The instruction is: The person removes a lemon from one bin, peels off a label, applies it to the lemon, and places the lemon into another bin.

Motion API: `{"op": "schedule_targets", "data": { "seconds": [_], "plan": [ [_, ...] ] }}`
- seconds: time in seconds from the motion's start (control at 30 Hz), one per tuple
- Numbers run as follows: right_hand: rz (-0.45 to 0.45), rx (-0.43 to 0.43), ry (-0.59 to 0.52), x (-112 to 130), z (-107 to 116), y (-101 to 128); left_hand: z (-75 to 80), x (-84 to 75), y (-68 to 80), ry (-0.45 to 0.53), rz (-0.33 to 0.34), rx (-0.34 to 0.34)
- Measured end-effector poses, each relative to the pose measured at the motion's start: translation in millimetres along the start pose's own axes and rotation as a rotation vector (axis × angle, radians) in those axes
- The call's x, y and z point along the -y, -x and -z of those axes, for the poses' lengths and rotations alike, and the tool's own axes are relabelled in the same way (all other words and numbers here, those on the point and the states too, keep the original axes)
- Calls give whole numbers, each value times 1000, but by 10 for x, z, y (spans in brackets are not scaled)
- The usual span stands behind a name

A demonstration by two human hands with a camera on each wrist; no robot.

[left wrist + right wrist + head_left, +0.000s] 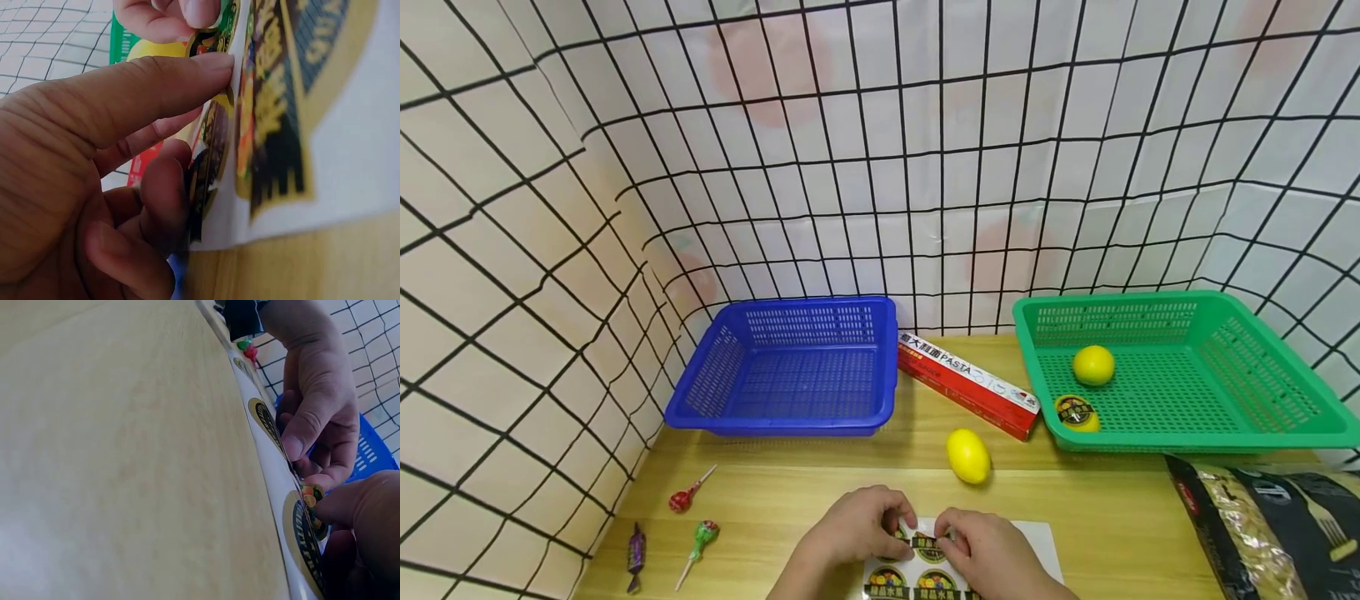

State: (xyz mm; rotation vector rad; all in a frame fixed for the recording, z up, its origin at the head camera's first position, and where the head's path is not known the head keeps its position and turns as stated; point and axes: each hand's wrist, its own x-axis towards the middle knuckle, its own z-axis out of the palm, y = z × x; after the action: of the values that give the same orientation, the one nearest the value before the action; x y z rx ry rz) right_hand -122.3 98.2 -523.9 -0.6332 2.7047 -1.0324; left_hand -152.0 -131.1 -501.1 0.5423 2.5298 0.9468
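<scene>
At the near edge of the wooden table [1120,533] lies a white sticker sheet [1037,542], its lower part cut off by the bottom of the head view and much of its middle hidden under the two hands. The left hand [857,533] rests on the sheet's left side with fingers curled, the thumb and fingertips pressing against the sheet's edge in the left wrist view; the right hand [985,550] sits beside it, its thumb and forefinger pinching a round sticker [929,546] at the top of the sheet. The stickers are round, black and yellow with gold rims and printed characters too small and too slanted to read; whether the pinched one is lifted off the backing cannot be told. Both wrist views are so close that the print blurs.

To the left lie a purple wrapped candy [636,554], a green lollipop [702,540] and a red lollipop [688,493], apart from one another. At the right edge a dark pasta bag [1270,525] is cut off by the frame. Just beyond the hands sits a yellow lemon [968,455] on the bare table. Behind it a red pasta box [966,383] lies aslant between a blue basket [700,400] and a green basket [1285,408]. The green basket holds a second lemon [1093,365] and a sticker-bearing lemon [1077,413] near its front wall, partly hidden by the rim
</scene>
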Motion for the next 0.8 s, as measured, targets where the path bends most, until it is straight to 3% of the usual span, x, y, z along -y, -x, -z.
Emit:
{"op": "schedule_targets", "data": {
  "seconds": [0.23,0.5,0.63,0.8],
  "plan": [
    [29,1,-28,-27,1,5,5,-4,25,-43,-35,3],
    [34,-31,-73,-33,1,7,-42,-53,5,189,-92,44],
    [-20,-34,-167,-27,20,1,-62,-68,-24,240,-127,-3],
    [-110,-61,-284,-23,49,4,-34,-70,-17,404,-129,-49]
  ]
}}
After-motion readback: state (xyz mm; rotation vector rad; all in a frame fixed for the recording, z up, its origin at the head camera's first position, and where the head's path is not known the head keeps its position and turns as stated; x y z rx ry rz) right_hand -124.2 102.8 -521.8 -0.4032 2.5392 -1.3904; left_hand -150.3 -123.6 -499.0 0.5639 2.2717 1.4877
